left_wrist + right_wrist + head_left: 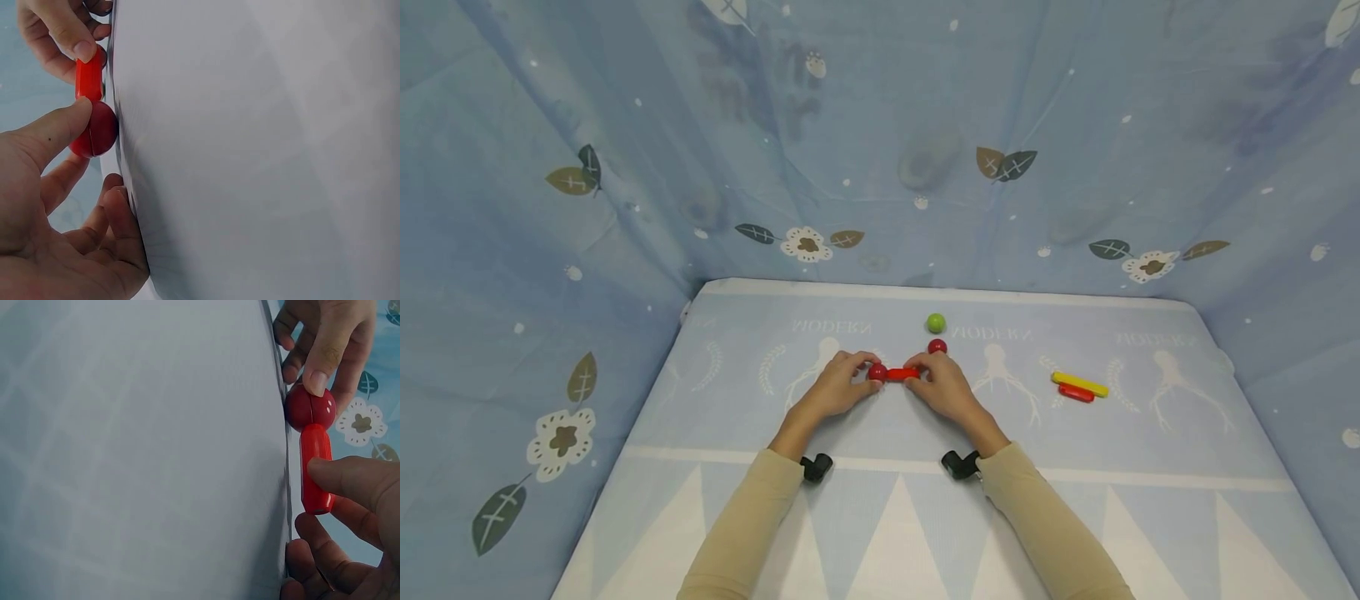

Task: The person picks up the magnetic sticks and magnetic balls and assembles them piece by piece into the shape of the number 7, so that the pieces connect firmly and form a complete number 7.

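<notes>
Between thumb and fingers, my left hand (837,386) pinches a dark red ball (103,129) with a seam round it. My right hand (947,389) pinches a short bright red rod (316,469). The rod's end touches the ball, and the two lie in one line just over the table. Whether they are joined I cannot tell. Just beyond the right fingers lies a second red ball (937,346), and a green ball (936,322) sits farther back.
To the right, a yellow rod (1079,384) lies against another short red rod (1076,392). A pale blue printed cloth (880,517) covers the table. Blue patterned curtains (880,167) rise at the back and sides. Each wrist carries a black camera (961,465).
</notes>
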Available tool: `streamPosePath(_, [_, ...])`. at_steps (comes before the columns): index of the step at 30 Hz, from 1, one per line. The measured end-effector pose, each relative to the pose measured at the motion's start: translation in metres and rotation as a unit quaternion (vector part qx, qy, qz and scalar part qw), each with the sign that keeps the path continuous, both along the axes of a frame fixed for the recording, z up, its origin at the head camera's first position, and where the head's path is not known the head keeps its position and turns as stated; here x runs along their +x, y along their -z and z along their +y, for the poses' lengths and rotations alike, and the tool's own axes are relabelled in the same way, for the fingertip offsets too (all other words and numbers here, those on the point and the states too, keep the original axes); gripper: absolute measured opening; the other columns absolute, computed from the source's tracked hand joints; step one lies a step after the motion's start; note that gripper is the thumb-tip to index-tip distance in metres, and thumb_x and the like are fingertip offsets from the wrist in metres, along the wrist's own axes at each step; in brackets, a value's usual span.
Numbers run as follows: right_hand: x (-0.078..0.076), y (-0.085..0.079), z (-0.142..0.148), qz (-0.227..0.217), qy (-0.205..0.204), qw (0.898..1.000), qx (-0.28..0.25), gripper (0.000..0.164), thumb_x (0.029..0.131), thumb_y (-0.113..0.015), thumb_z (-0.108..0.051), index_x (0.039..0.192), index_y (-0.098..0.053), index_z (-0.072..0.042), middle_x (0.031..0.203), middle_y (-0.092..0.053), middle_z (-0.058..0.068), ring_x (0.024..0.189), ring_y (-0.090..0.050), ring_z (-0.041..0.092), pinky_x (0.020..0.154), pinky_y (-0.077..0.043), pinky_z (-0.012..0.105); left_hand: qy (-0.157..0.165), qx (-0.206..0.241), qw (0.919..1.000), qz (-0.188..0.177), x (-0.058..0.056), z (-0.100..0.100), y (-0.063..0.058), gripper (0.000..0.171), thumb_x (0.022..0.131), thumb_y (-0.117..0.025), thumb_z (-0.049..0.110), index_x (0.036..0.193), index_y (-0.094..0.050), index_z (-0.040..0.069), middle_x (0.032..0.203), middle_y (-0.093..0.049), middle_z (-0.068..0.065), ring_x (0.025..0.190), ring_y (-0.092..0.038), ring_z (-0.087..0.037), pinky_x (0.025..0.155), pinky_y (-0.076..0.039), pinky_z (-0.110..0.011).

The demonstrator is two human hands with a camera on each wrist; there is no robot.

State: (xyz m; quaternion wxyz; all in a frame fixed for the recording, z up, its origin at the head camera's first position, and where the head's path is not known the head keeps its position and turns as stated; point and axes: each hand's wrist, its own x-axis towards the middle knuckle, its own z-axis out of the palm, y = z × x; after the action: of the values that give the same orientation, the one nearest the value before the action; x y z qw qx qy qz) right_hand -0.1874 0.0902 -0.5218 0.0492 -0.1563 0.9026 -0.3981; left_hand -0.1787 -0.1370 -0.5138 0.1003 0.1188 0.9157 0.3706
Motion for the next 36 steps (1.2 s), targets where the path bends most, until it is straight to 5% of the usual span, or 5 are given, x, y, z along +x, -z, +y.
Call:
streamPosePath(26, [0.012,-0.006,0.028,0.054,0.059,0.995,-0.065,0.022,0.087,-0.077,-0.008,0.109,-0.074,-0.007,0.100,-0.064,0.010,0.085,-0.059,0.028,0.078,-0.051,0.042,-0.002,-0.003,0.9999,-0.009,0.001,0.001,0.000,0.039,0.092,-0.075,0.029,0.129,-0.063,0.020,0.116,-0.055,-0.009,0.106,-0.054,-0.025,0.084,-0.049,-0.043])
streamPosePath(36, [0.005,-0.014,0.040,0.047,0.122,0.986,-0.108,0.018,0.091,-0.075,-0.013,0.108,-0.074,-0.009,0.103,-0.065,0.011,0.087,-0.059,0.026,0.077,-0.048,0.041,-0.001,0.000,0.9999,-0.010,-0.001,-0.001,0.003,0.039,0.092,-0.075,0.029,0.128,-0.064,0.021,0.115,-0.054,-0.008,0.105,-0.053,-0.024,0.085,-0.048,-0.042])
